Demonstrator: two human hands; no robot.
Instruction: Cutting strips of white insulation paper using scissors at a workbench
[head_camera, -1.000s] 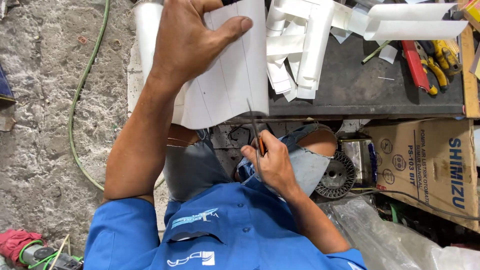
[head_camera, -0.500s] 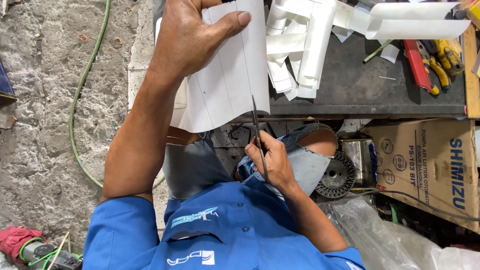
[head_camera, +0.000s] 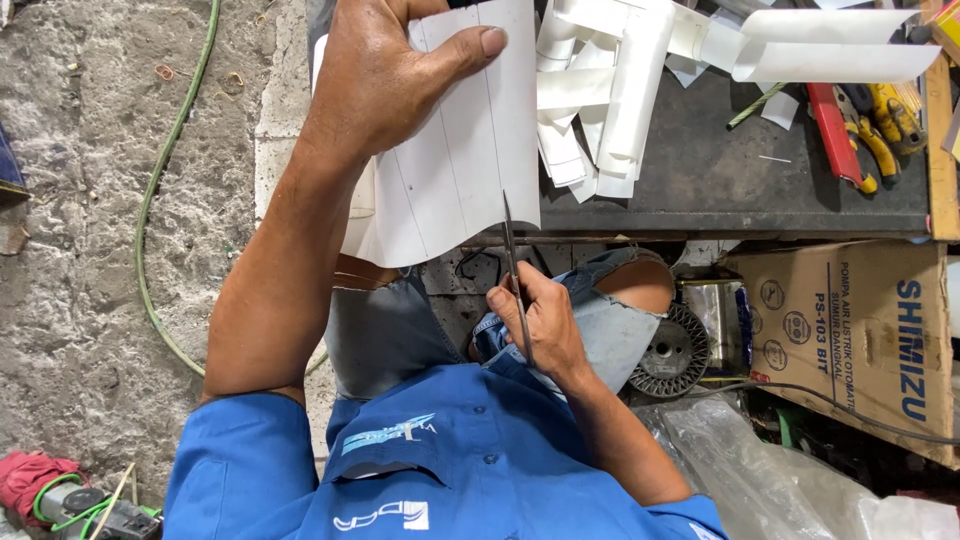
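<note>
Sheet (head_camera: 455, 160) in left grip (head_camera: 385, 75), scissors (head_camera: 515, 270) below.

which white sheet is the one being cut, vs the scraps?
The big flat sheet with ruled pencil lines, pinned under the left hand; the scissors in the right hand bite its lower edge. The scraps lie curled and untouched on the bench.

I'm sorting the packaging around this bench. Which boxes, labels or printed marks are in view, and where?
Cardboard box: brown, rectangular, blue print, lying below the dark bench, right of the knee.
Shirt logos: pale marks on the blue shirt.
No screens or signs show.
</note>
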